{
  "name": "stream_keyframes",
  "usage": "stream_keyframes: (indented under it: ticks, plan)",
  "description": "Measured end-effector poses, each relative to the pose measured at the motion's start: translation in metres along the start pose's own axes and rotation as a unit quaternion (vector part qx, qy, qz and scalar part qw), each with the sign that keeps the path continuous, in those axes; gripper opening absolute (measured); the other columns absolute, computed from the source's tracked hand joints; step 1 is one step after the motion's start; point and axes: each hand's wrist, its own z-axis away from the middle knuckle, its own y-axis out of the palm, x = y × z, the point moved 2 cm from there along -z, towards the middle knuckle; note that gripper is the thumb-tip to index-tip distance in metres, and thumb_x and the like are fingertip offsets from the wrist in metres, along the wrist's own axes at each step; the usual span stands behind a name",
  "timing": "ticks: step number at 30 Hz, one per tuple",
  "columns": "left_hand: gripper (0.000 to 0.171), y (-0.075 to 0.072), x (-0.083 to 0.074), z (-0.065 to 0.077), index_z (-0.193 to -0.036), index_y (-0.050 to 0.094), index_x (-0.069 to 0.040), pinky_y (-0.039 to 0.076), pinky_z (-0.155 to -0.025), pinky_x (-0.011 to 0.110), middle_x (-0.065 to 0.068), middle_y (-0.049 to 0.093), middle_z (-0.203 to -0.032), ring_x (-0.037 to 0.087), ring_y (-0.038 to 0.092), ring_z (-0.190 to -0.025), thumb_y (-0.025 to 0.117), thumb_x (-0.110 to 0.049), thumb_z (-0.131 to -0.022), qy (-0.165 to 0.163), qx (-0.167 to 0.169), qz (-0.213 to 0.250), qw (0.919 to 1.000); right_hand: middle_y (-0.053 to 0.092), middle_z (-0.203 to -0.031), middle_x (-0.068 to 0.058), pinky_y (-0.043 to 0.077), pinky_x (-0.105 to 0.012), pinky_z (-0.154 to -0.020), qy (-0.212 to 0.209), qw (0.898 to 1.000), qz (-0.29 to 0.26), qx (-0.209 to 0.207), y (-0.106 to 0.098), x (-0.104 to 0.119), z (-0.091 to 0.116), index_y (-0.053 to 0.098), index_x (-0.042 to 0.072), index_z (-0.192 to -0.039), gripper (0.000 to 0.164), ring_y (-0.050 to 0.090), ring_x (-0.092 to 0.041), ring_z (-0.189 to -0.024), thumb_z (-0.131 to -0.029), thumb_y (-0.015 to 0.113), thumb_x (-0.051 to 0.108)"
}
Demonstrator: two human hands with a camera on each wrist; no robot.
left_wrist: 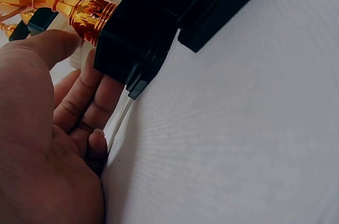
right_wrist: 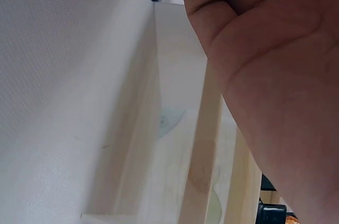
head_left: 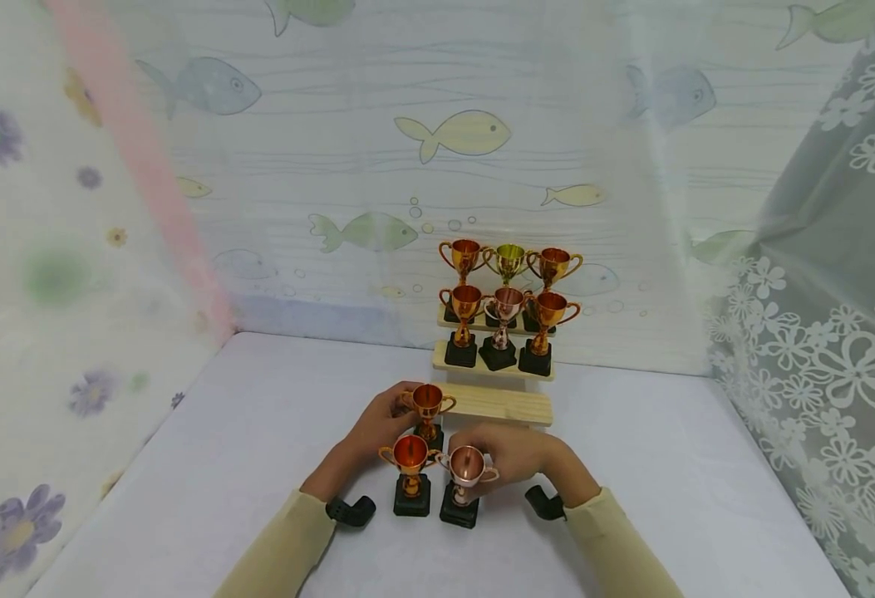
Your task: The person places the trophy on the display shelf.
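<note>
My left hand (head_left: 380,422) holds a copper-orange trophy cup (head_left: 427,400). In the left wrist view its thumb meets the shiny stem (left_wrist: 92,17) and the fingers lie against the black base (left_wrist: 135,36). My right hand (head_left: 515,453) has its fingers curled around a rose-gold trophy cup (head_left: 467,465), which partly hides them in the head view. Between the forearms, another orange trophy cup (head_left: 410,457) stands upright on its black base. In the right wrist view the curled fingers of the right hand (right_wrist: 275,60) are cut off at the top edge.
Behind the hands is a stepped wooden rack (head_left: 493,403), its lowest step bare. Two rows of trophies fill the upper steps, among them a gold cup (head_left: 510,262) and a rose-gold cup (head_left: 505,306). A white cloth (head_left: 631,465) covers the table; a fish-patterned curtain (head_left: 452,191) hangs behind.
</note>
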Motion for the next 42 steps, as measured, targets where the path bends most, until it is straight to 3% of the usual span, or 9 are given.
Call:
stream_keyframes:
  ticks: [7, 10, 18, 25, 32, 39, 42]
  plan:
    - [0.040, -0.005, -0.034, 0.009, -0.137, 0.055, -0.008, 0.052, -0.082, 0.029, 0.007, 0.070, -0.112, 0.012, 0.067, -0.091, 0.060, -0.006, -0.097, 0.004, 0.010, 0.013, 0.9999, 0.062, -0.091, 0.010, 0.052, -0.025, -0.079, 0.010, 1.000, -0.007, -0.001, -0.001, -0.001, 0.000, 0.063, 0.022, -0.099, 0.025, 0.057, -0.002, -0.082, -0.084, 0.082, 0.026]
    - [0.040, -0.005, -0.037, 0.010, -0.137, 0.055, -0.008, 0.052, -0.082, 0.029, 0.008, 0.070, -0.113, 0.012, 0.067, -0.092, 0.060, -0.006, -0.098, 0.000, 0.009, 0.013, 0.9999, 0.062, -0.091, 0.011, 0.052, -0.026, -0.081, 0.019, 1.000, -0.002, -0.006, -0.002, -0.001, 0.002, 0.063, 0.023, -0.100, 0.026, 0.057, -0.003, -0.084, -0.084, 0.082, 0.027]
    - [0.039, -0.005, -0.035, 0.010, -0.136, 0.055, -0.009, 0.052, -0.086, 0.031, 0.008, 0.069, -0.116, 0.012, 0.067, -0.096, 0.061, -0.006, -0.098, -0.005, 0.011, 0.015, 0.9998, 0.065, -0.094, 0.009, 0.050, -0.030, -0.087, 0.064, 0.997, -0.036, -0.026, -0.003, 0.000, 0.005, 0.065, 0.024, -0.103, 0.025, 0.059, -0.006, -0.089, -0.085, 0.081, 0.022]
    - [0.039, -0.005, -0.034, 0.009, -0.136, 0.056, -0.010, 0.053, -0.087, 0.033, 0.005, 0.069, -0.116, 0.013, 0.067, -0.098, 0.061, -0.008, -0.098, 0.000, 0.007, 0.014, 0.9999, 0.067, -0.099, 0.009, 0.050, -0.031, -0.090, 0.066, 0.997, -0.033, -0.034, -0.007, -0.003, 0.009, 0.064, 0.023, -0.108, 0.028, 0.061, -0.008, -0.093, -0.085, 0.080, 0.023]
    - [0.038, -0.004, -0.034, 0.009, -0.136, 0.057, -0.010, 0.052, -0.089, 0.036, 0.006, 0.069, -0.117, 0.014, 0.067, -0.099, 0.061, -0.008, -0.098, -0.003, 0.007, 0.009, 0.9999, 0.066, -0.101, 0.006, 0.053, -0.036, -0.080, 0.065, 0.995, -0.039, -0.061, -0.015, -0.003, 0.013, 0.066, 0.026, -0.113, 0.030, 0.060, -0.014, -0.089, -0.086, 0.078, 0.019]
    - [0.038, -0.005, -0.035, 0.010, -0.137, 0.056, -0.012, 0.051, -0.091, 0.040, 0.006, 0.069, -0.118, 0.017, 0.066, -0.103, 0.060, -0.010, -0.099, -0.006, 0.006, -0.003, 1.0000, 0.067, -0.109, 0.005, 0.048, -0.036, -0.095, 0.055, 0.995, -0.044, -0.066, -0.018, -0.001, 0.017, 0.067, 0.021, -0.117, 0.034, 0.059, -0.012, -0.101, -0.085, 0.079, 0.020]
    - [0.039, -0.004, -0.035, 0.009, -0.137, 0.056, -0.013, 0.051, -0.093, 0.042, 0.005, 0.068, -0.120, 0.017, 0.065, -0.105, 0.060, -0.010, -0.099, -0.011, 0.004, -0.010, 0.9999, 0.067, -0.109, 0.003, 0.049, -0.035, -0.093, 0.054, 0.995, -0.052, -0.072, -0.021, 0.001, 0.019, 0.065, 0.018, -0.120, 0.036, 0.059, -0.013, -0.100, -0.086, 0.077, 0.017]
